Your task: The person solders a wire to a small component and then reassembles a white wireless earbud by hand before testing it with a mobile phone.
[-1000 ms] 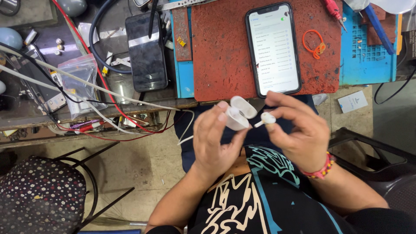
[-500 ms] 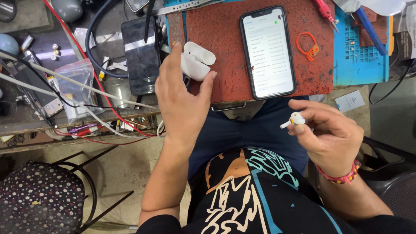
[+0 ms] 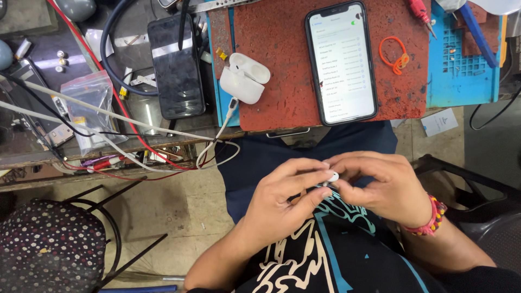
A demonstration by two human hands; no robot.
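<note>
One small white plastic earbud, pinched between the fingers of my left hand and right hand, over my lap below the red rubber mat. On that mat: one open white charging case, cabled; one lit black smartphone. Left of it, a second dark phone on the cluttered tabletop.

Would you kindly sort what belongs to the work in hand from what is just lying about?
In use:
- white earbud, pinched between left hand and right hand
- open white charging case
- lit phone

Lying about:
- dark phone
- orange loop
- plastic bag
</note>
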